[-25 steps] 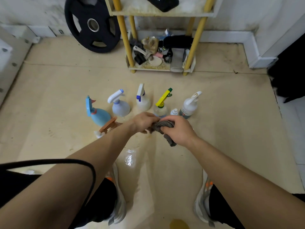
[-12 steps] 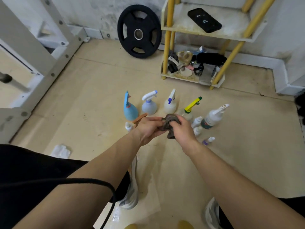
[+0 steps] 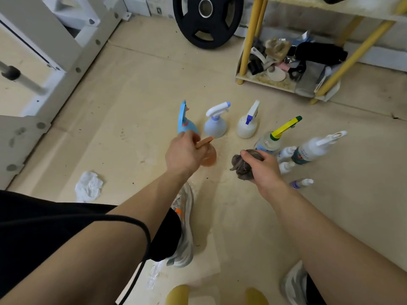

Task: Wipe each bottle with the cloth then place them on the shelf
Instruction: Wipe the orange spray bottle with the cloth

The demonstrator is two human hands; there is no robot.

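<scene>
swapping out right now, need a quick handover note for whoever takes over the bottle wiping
Left hand: grips the orange spray bottle at its neck.
Right hand: holds the bunched cloth.
On the floor: blue bottle, lilac bottle, white bottle, yellow-trigger bottle, large white bottle, three small bottles.
Done: no bottle visible on the shelf.
Left: wipe and shelve each.

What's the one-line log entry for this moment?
left hand: grips orange spray bottle | right hand: holds cloth | cloth: not touching bottle
</scene>
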